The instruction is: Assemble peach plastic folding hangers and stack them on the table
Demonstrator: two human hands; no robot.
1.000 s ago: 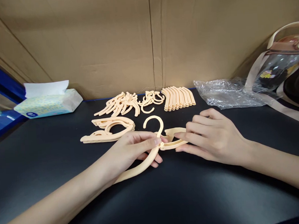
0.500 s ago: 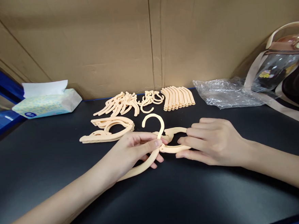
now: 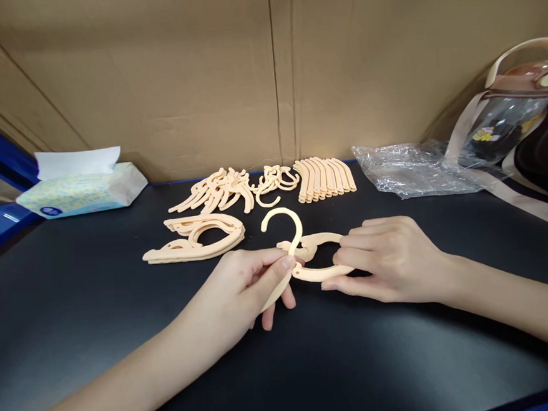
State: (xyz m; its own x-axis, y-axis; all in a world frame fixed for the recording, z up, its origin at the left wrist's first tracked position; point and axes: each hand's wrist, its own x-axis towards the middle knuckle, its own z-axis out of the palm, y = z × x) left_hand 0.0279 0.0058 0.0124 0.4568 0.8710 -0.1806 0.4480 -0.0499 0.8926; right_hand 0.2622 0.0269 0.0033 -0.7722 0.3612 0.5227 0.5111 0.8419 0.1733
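A cream plastic folding hanger (image 3: 317,274) is held between my two hands above the black tabletop. Its hook (image 3: 299,227) points up and curls to the left. My left hand (image 3: 244,286) pinches the hanger just below the hook, thumb on top, and covers most of the left arm piece. Fingers of my right hand (image 3: 395,263) are wrapped round the far end of the curved pieces on the right, hiding that end. Just left of and beyond my left hand lie folded hangers (image 3: 206,251), stacked on the table.
Along the back lie a pile of loose hanger arms (image 3: 226,189), several small hooks (image 3: 274,179) and a row of curved strips (image 3: 326,178). A tissue pack (image 3: 83,192) sits at left. On the right are a clear plastic bag (image 3: 407,174) and a strapped bottle (image 3: 508,129). Cardboard (image 3: 190,80) stands behind.
My left hand has turned slightly, and the left arm piece of the hanger now shows less beneath it. My right hand keeps nearly the same place. The view has shifted a little.
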